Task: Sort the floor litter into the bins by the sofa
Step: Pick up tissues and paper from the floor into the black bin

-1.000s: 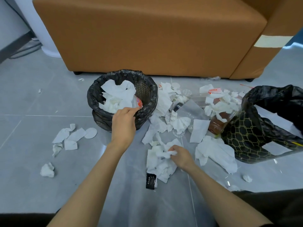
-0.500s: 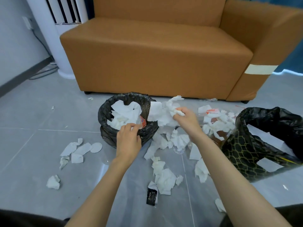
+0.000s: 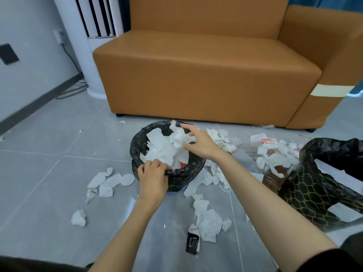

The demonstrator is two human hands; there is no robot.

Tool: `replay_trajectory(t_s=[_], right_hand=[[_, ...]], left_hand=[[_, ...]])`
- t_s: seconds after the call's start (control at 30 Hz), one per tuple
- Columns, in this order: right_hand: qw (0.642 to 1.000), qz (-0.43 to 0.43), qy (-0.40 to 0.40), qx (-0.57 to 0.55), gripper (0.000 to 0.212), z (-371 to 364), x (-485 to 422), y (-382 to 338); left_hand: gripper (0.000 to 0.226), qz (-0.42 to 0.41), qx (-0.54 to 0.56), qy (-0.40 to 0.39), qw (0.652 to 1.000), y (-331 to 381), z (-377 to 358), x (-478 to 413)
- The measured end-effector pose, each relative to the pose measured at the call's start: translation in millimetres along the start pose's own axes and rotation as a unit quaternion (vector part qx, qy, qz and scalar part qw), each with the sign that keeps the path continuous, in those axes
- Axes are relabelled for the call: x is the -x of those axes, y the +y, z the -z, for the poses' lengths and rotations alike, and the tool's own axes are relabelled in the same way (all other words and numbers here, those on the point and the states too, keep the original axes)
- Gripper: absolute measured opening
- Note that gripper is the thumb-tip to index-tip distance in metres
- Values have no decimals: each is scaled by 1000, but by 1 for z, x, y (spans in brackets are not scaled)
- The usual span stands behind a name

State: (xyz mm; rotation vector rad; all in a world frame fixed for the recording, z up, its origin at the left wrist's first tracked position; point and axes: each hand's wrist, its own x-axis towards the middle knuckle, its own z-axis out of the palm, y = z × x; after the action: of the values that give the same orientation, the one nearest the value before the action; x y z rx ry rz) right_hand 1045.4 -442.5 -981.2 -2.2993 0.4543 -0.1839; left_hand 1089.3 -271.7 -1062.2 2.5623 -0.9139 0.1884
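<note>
orange sofa (image 3: 196, 75) stands at the back of the grey floor (image 3: 49, 183). two black-lined bins sit before it: round bin (image 3: 137, 146) at centre, heaped with white tissue (image 3: 163, 148); patterned bin (image 3: 310, 193) at right. tissue litter (image 3: 208, 222) lies around both. left hand (image 3: 153, 177) grips the round bin's near rim. right hand (image 3: 200, 144) hangs over that bin, fingers spread, gripping nothing. small black packet (image 3: 192, 242) lies beside the litter.

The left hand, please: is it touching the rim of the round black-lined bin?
Touching. The head view shows the left hand with its fingers curled over the near rim of the black-lined bin, gripping it.
</note>
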Motion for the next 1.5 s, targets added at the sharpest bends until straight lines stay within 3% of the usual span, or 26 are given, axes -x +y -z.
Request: replay_trajectory(t_s=[0.2, 0.3, 0.4, 0.57, 0.67, 0.77, 0.9, 1.0, 1.17, 1.37, 1.5], right_hand=[[987, -35, 140, -76, 33, -5, 17, 33], [967, -93, 203, -121, 23, -6, 34, 64], [947, -168, 214, -170, 18, -9, 54, 95], [935, -294, 123, -153, 20, -31, 92, 142], [931, -334, 48, -138, 20, -54, 114, 159], [936, -340, -29, -82, 35, -77, 133, 170], [941, -324, -99, -8, 55, -104, 147, 178], [941, -297, -139, 82, 63, -121, 155, 180], [956, -252, -96, 120, 55, -135, 162, 178], [960, -254, -58, 104, 25, -152, 165, 178], [955, -283, -55, 68, 19, -153, 162, 179]], left_hand=[[47, -37, 47, 42, 997, 15, -9, 4], [38, -101, 84, 58, 990, 32, -17, 10], [27, -141, 122, 57, 981, 47, -27, 15], [31, -201, 172, -21, 964, 62, -50, 32], [27, -178, 156, -140, 961, 63, -65, 44], [35, -128, 107, -282, 945, 55, -89, 55], [58, -76, 65, -390, 915, 46, -114, 70], [79, -83, 31, -452, 887, 41, -123, 79], [83, -99, 11, -458, 883, 32, -130, 90], [54, -61, 59, -426, 901, 26, -141, 94], [27, -33, 76, -397, 914, 24, -144, 93]])
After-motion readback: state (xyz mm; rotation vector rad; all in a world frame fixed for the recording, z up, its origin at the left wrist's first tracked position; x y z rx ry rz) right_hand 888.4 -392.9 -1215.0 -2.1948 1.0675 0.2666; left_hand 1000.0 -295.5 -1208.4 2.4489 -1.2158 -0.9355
